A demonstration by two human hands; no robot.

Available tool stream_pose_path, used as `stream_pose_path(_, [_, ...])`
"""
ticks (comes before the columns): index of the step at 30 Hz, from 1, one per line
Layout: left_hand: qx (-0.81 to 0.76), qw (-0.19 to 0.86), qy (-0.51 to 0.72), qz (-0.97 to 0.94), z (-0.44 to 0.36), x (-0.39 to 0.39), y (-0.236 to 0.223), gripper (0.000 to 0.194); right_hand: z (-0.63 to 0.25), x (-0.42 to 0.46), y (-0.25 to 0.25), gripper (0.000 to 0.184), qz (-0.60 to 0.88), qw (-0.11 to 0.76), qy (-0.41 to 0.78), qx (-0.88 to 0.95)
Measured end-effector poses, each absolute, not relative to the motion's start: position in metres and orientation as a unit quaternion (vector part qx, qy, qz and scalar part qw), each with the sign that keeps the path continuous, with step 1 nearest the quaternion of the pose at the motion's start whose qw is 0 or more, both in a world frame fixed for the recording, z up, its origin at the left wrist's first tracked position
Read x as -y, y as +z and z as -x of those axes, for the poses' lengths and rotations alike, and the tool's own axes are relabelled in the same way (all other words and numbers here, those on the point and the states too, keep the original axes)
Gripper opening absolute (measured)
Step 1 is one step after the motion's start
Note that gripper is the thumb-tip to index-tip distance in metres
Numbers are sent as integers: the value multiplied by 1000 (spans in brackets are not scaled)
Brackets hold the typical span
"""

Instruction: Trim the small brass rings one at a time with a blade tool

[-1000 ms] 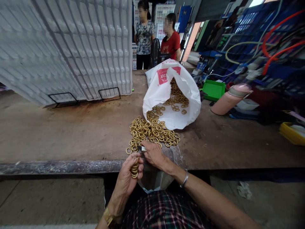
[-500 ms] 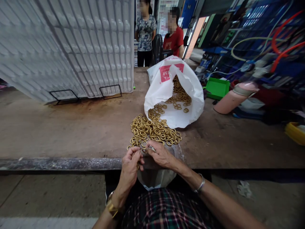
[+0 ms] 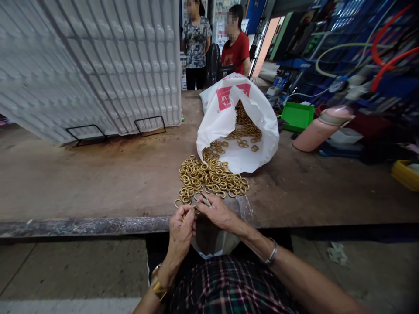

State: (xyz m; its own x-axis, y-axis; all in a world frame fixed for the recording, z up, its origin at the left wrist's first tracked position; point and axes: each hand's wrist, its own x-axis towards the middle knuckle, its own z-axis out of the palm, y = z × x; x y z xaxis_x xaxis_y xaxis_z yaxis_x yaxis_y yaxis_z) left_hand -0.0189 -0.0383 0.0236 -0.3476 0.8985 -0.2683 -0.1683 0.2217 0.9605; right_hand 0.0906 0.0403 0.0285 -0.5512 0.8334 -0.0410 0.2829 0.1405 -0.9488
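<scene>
A heap of small brass rings (image 3: 209,179) lies on the worn brown workbench (image 3: 98,179), spilling from a white plastic bag (image 3: 238,117) lying on its side with more rings inside. My left hand (image 3: 181,231) is closed at the bench's near edge, pinching brass rings between thumb and fingers. My right hand (image 3: 218,211) is closed beside it, pinching a small metal piece, fingertips almost touching the left hand's. A clear plastic bag (image 3: 212,237) hangs below the bench edge under both hands.
A large white ribbed panel (image 3: 91,65) leans on black brackets at the back left. Two people (image 3: 216,39) stand behind the bench. At right are a green tray (image 3: 296,115), a pink cylinder (image 3: 321,128), hoses, blue racks and a yellow tray (image 3: 406,174).
My left hand has risen from below the bench edge to meet the right hand; the stack of rings seen in its palem earlier is now mostly hidden. The view shifted slightly.
</scene>
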Motion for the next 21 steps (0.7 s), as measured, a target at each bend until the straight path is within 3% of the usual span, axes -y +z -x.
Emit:
stream_pose_path(3, [-617,457,560,-312,17,40,23,30,-91,-39,29,23,400,247,538,699])
stream_pose_path(8, [-614,455,558,-323,17,41,26,30,-92,-34,30,38,398,141,684,595])
stream_pose_path(10, [-597,490,555,-310,18,41,26,30,-91,-34,29,33,402,171,686,582])
stream_pose_path(15, [-549,563,559,-262,22,41,25,29,-88,-38,26,19,411,252,565,670])
stream_pose_path(21, [-545,556,555,-292,21,44,20,25,-90,-37,27,15,381,257,553,695])
